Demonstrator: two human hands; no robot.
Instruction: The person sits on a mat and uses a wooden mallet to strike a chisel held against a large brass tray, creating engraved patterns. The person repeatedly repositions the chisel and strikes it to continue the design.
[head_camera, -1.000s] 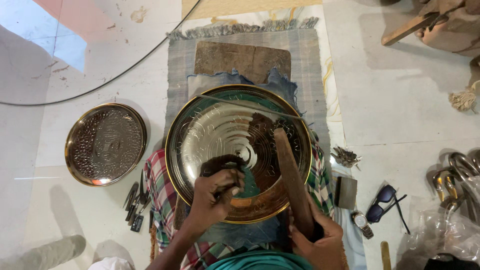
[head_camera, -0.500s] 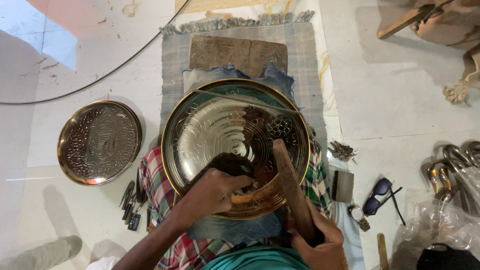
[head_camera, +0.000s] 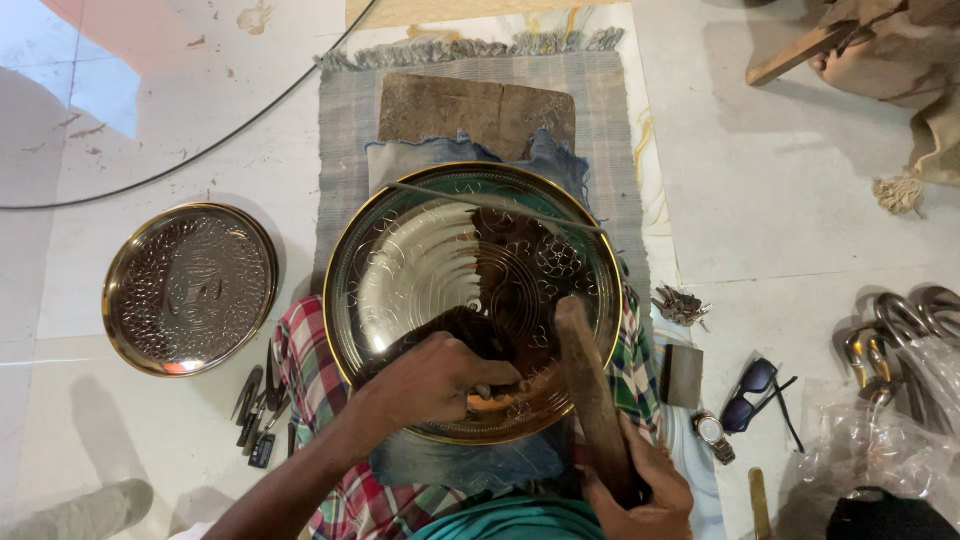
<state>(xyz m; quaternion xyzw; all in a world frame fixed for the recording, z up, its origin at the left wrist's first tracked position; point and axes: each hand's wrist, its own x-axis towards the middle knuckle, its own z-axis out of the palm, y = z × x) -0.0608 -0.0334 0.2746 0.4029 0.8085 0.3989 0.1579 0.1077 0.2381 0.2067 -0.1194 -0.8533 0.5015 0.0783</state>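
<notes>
**Chasing a brass tray: a small tool under one hand, a wooden mallet in the other**

The left hand (head_camera: 435, 380) is curled shut around a small tool, probably a punch, whose tip is hidden under the fingers; it presses down on the near inner rim of a large round brass tray (head_camera: 420, 260). Just to the right of that grip, the right hand (head_camera: 640, 495) is clamped around the lower end of a long wooden mallet (head_camera: 590, 390), whose head hangs over the tray rim, close beside the left knuckles.

The tray sits tilted on the person's lap, resting on a checked cloth (head_camera: 305, 360) and a fold of blue denim (head_camera: 545, 160). Its floor carries engraved flower and circle patterns. Beyond the tray's far edge lies a worn wooden block (head_camera: 470, 110) on a striped grey mat (head_camera: 350, 120).

Further left of the gripping hand, a smaller hammered brass plate (head_camera: 190, 290) lies flat on the floor, with a few loose steel punches (head_camera: 258, 405) between it and the cloth. To the right of the mallet sit a dark stone block (head_camera: 682, 375), a wristwatch (head_camera: 712, 432) and sunglasses (head_camera: 755, 392).

The risks, as I judge them: the mallet head is so near the left fingers that a blow landing off-centre could strike them. The tray rests only on soft cloth, so it could rock or slide and send the tool tip skidding, scratching the finished pattern. The loose punches lie near the knee, where they could be knelt on.
</notes>
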